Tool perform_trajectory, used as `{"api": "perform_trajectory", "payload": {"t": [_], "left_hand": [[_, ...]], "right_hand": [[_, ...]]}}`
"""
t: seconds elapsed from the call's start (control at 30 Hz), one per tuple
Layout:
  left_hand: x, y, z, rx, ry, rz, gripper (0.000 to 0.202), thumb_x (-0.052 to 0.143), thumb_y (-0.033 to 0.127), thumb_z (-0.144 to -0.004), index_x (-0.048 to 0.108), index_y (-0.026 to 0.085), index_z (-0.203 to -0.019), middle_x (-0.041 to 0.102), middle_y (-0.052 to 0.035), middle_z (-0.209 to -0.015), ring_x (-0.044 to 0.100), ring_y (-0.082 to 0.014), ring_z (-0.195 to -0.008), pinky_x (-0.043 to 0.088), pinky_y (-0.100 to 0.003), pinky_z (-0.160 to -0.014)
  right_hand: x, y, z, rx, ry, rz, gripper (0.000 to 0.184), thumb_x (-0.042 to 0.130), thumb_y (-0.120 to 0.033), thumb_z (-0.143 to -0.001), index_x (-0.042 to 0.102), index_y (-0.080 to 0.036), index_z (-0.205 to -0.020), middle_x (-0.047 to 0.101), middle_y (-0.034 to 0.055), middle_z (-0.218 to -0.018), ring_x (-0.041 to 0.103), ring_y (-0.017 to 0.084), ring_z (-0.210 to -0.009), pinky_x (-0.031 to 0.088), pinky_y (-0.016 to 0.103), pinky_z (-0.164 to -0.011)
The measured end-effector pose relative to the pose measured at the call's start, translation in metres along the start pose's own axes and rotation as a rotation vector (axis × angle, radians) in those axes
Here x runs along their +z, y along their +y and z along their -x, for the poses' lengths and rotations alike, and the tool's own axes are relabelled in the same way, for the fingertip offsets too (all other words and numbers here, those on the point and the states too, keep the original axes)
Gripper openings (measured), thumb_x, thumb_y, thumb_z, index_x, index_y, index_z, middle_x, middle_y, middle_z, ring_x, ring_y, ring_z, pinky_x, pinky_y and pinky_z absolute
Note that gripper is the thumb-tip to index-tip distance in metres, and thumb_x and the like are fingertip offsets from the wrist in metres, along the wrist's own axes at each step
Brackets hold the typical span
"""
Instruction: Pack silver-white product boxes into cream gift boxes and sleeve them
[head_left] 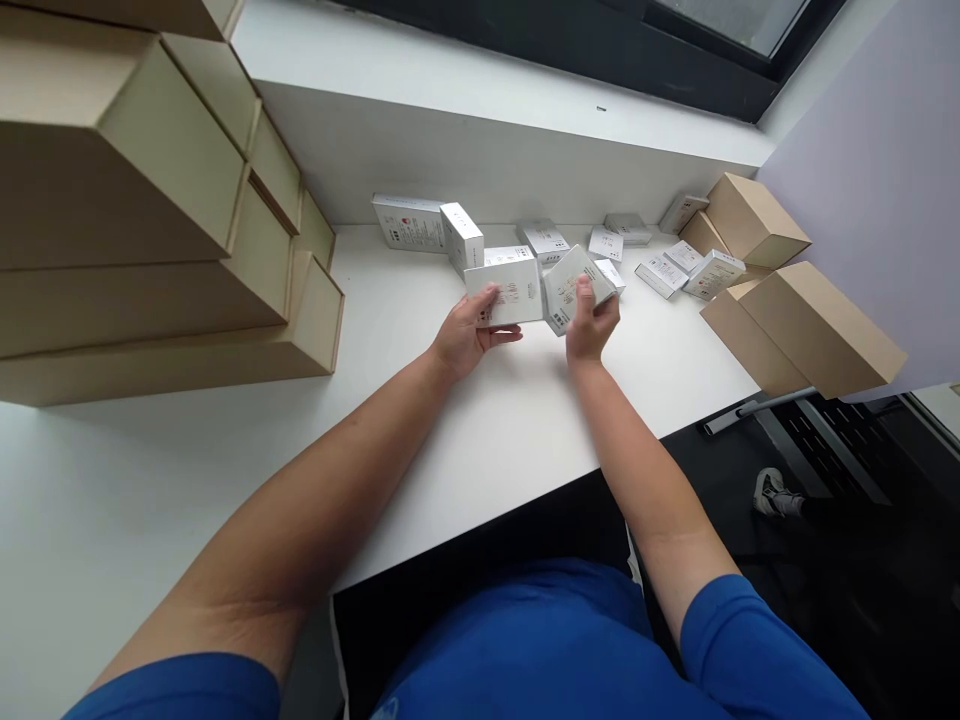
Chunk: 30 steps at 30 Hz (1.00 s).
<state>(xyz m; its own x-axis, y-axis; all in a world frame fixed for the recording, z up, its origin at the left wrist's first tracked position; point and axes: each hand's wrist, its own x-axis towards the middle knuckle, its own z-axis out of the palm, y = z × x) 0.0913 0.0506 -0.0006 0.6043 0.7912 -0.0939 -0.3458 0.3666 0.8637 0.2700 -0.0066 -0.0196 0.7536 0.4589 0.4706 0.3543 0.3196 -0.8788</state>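
Note:
My left hand (472,335) grips a flat white printed carton (504,290) by its near edge, holding it low over the white table (465,420). My right hand (592,320) is shut on a second white carton (571,285), which it holds tilted, a short way to the right of the first. A third white carton (556,320) lies partly hidden behind that tilted one. Several more white cartons (551,240) lie scattered beyond my hands, some upright and some flat, along the back of the table.
Large stacked kraft-brown boxes (135,200) rise at the left, and more brown boxes (810,330) stand at the right end. A white ledge (487,130) and dark window frame run behind the table. Beyond the right edge, a person's shoe (776,495) rests on the dark floor.

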Motion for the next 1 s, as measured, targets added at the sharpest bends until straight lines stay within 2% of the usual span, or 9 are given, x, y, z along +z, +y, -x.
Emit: {"api": "perform_trajectory", "payload": {"t": [0.07,0.13,0.2,0.3,0.47,0.6,0.7,0.87,1.0], "left_hand": [[0.0,0.0,0.001,0.016,0.012,-0.009,0.055,0.083,0.059,-0.085,0.07,0.018,-0.119,0.077,-0.0117,-0.122,0.078,-0.0233,-0.097,0.07,-0.034,-0.077],[0.001,0.0,0.003,0.026,0.015,-0.034,0.057,0.086,0.058,-0.083,0.068,0.02,-0.122,0.076,-0.0124,-0.131,0.076,-0.0272,-0.115,0.07,-0.034,-0.081],[0.0,0.0,0.005,0.026,0.005,-0.073,0.061,0.089,0.056,-0.08,0.067,0.021,-0.125,0.075,-0.0132,-0.137,0.073,-0.0293,-0.123,0.069,-0.034,-0.084],[0.0,-0.002,0.005,0.028,0.0,-0.116,0.065,0.09,0.055,-0.078,0.066,0.021,-0.128,0.074,-0.0137,-0.14,0.072,-0.0306,-0.127,0.069,-0.033,-0.084],[0.0,-0.003,0.004,0.045,0.061,-0.05,0.064,0.087,0.058,-0.081,0.065,0.021,-0.127,0.069,-0.0139,-0.148,0.068,-0.0333,-0.135,0.071,-0.035,-0.082],[0.0,-0.003,0.004,0.049,0.082,-0.043,0.062,0.087,0.058,-0.083,0.062,0.024,-0.129,0.069,-0.011,-0.148,0.069,-0.0313,-0.135,0.072,-0.037,-0.085],[0.0,-0.004,0.005,0.069,0.09,-0.083,0.061,0.087,0.057,-0.084,0.06,0.027,-0.13,0.068,-0.0076,-0.149,0.069,-0.0297,-0.135,0.071,-0.042,-0.092],[0.002,-0.002,0.007,0.039,-0.051,-0.141,0.065,0.085,0.062,-0.081,0.059,0.026,-0.128,0.067,-0.0096,-0.15,0.065,-0.0339,-0.14,0.066,-0.05,-0.105],[0.001,-0.002,0.006,0.049,-0.117,-0.194,0.081,0.077,0.082,-0.078,0.061,0.023,-0.131,0.068,-0.0136,-0.147,0.062,-0.0382,-0.144,0.065,-0.048,-0.107]], "right_hand": [[-0.006,0.003,-0.006,0.053,0.086,-0.028,0.057,0.05,-0.07,-0.1,0.056,-0.021,-0.127,0.07,0.0136,-0.118,0.076,0.028,-0.117,0.068,0.052,-0.1],[-0.012,0.008,-0.017,0.108,0.19,-0.07,0.057,0.044,-0.063,-0.104,0.047,-0.02,-0.14,0.065,0.0159,-0.127,0.072,0.03,-0.129,0.065,0.055,-0.107],[-0.015,0.012,-0.025,0.171,0.238,-0.13,0.055,0.036,-0.054,-0.107,0.036,-0.021,-0.151,0.06,0.0178,-0.139,0.066,0.03,-0.141,0.06,0.059,-0.115],[-0.011,0.011,-0.022,0.2,0.183,-0.174,0.052,0.029,-0.048,-0.109,0.029,-0.022,-0.154,0.056,0.0185,-0.145,0.064,0.029,-0.144,0.059,0.061,-0.116],[0.008,0.005,0.006,0.116,0.012,-0.113,0.059,0.042,-0.063,-0.107,0.032,-0.024,-0.15,0.059,0.0196,-0.144,0.07,0.029,-0.132,0.065,0.055,-0.104],[0.012,0.006,0.009,0.124,0.015,-0.083,0.057,0.046,-0.06,-0.106,0.036,-0.021,-0.146,0.061,0.0199,-0.141,0.066,0.029,-0.136,0.057,0.057,-0.116],[0.009,0.004,0.005,0.092,0.019,-0.113,0.053,0.042,-0.054,-0.108,0.035,-0.022,-0.149,0.061,0.0177,-0.138,0.065,0.028,-0.139,0.055,0.058,-0.119],[0.011,-0.007,0.015,0.025,-0.035,-0.113,0.057,0.036,-0.061,-0.11,0.033,-0.022,-0.15,0.06,0.0179,-0.14,0.066,0.028,-0.139,0.059,0.055,-0.115],[0.018,-0.007,0.024,0.168,-0.155,-0.064,0.077,0.054,-0.067,-0.103,0.029,-0.023,-0.161,0.063,0.0165,-0.145,0.066,0.028,-0.138,0.06,0.053,-0.114]]}}
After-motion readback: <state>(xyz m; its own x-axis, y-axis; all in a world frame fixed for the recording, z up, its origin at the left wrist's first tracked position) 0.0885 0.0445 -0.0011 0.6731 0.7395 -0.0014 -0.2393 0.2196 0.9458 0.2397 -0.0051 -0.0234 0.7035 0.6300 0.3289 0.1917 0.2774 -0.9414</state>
